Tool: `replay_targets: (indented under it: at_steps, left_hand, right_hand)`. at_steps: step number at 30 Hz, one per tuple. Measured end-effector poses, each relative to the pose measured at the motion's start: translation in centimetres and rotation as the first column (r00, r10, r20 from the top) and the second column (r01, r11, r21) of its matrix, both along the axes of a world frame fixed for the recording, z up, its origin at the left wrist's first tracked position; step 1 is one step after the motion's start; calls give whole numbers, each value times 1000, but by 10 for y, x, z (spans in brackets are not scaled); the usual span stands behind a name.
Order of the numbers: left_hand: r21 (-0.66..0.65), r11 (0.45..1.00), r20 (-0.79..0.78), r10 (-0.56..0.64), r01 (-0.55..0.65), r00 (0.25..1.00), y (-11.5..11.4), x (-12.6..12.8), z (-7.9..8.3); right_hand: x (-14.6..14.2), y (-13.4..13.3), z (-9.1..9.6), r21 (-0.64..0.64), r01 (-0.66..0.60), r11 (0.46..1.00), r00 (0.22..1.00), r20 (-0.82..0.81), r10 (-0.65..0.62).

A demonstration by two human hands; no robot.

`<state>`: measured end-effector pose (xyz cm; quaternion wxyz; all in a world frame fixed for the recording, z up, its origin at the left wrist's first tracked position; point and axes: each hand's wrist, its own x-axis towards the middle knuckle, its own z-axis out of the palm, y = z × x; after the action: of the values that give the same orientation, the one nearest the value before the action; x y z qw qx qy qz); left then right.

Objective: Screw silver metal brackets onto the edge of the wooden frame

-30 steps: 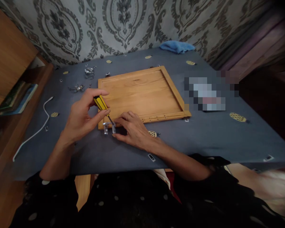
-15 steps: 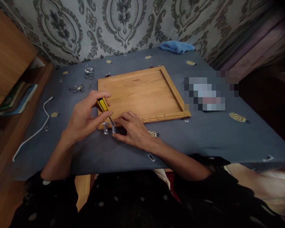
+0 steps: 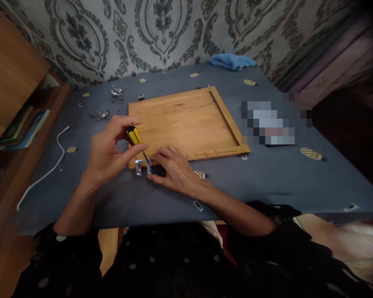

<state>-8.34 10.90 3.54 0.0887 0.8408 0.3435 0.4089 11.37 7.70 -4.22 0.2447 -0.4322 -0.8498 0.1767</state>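
My left hand (image 3: 107,151) grips a screwdriver (image 3: 134,135) by its yellow and black handle, between thumb and fingers. Its thin shaft slants down to a small silver metal fitting (image 3: 148,167), which looks like a hinge part, at the near left corner of a framed wooden panel (image 3: 180,120). My right hand (image 3: 177,169) is closed at the fitting's right side, thumb and fingers pinching it, with its other fingers resting over the panel's near edge. Exactly where the screwdriver tip meets the metal is too small to make out.
On the dark blue pineapple-patterned cloth (image 3: 267,182) lie loose silver metal parts (image 3: 117,95) and small screws (image 3: 104,114), back left. A white cable (image 3: 60,147) lies left, a blue cloth (image 3: 232,61) at the back, a blurred-out object (image 3: 270,124) right. A wooden shelf (image 3: 34,116) holds books.
The screwdriver handle and my left hand have shifted slightly; the left fingers sit a little higher and further left. My right hand, the fitting and the panel stay in place.
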Motion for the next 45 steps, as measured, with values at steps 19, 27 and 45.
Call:
replay_targets:
  at_steps: [19, 27, 45]
  left_hand:
    - [-54, 993, -55, -112, 109, 992, 3, -5, 3]
    - [-105, 989, 142, -87, 103, 986, 2, -6, 6]
    - [-84, 991, -19, -111, 109, 994, 2, -5, 1]
  right_hand:
    - [1, 0, -1, 6, -3, 1000, 1000, -9, 3]
    - [0, 0, -1, 14, 0, 1000, 1000, -21, 0]
    - [0, 0, 0, -11, -4, 1000, 1000, -14, 4]
